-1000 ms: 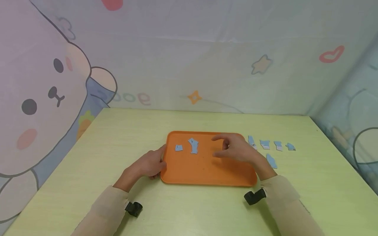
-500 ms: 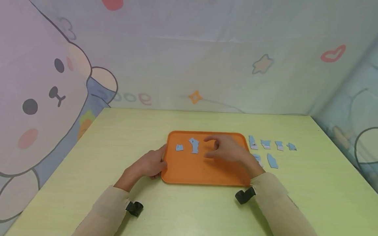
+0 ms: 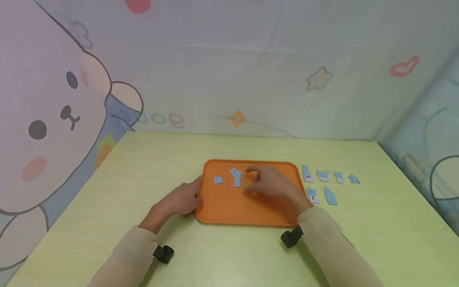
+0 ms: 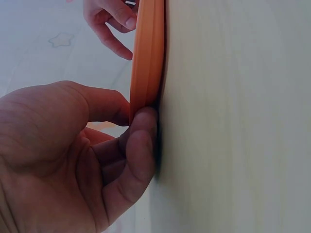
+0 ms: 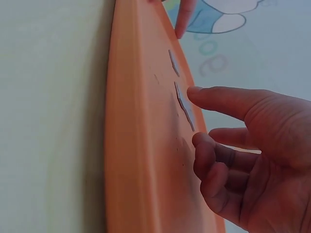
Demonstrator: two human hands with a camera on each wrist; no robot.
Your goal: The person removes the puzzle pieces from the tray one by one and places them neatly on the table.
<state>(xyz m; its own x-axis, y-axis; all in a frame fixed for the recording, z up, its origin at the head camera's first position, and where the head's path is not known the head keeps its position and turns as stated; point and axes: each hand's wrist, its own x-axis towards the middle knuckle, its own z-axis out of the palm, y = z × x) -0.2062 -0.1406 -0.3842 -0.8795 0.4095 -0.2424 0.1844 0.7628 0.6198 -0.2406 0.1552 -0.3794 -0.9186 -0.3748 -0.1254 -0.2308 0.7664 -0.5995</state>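
An orange tray (image 3: 226, 208) lies on the table, its left rim gripped between the thumb and curled fingers of my left hand (image 3: 183, 198). Two flat light-blue, irregular puzzle-like pieces lie inside it: a small squarish piece (image 3: 218, 180) and, to its right, a taller forked piece (image 3: 236, 177), both with dark marks. Just right of the forked piece hovers my right hand (image 3: 269, 182), thumb and index finger spread apart with nothing between them. In the right wrist view, the fingertips (image 5: 195, 91) are close to the forked piece (image 5: 183, 104); whether they touch it I cannot tell.
Several more light-blue pieces lie on the pale table (image 3: 172, 155) right of the tray, including a two-tone piece (image 3: 312, 196) and a pointed piece (image 3: 330, 196). A printed cloth (image 3: 201, 79) hangs behind the table. Each sleeve carries a small black device (image 3: 163, 254).
My right hand has moved left over the tray toward the forked piece, uncovering the two-tone piece beside the tray. The left hand stays on the rim.
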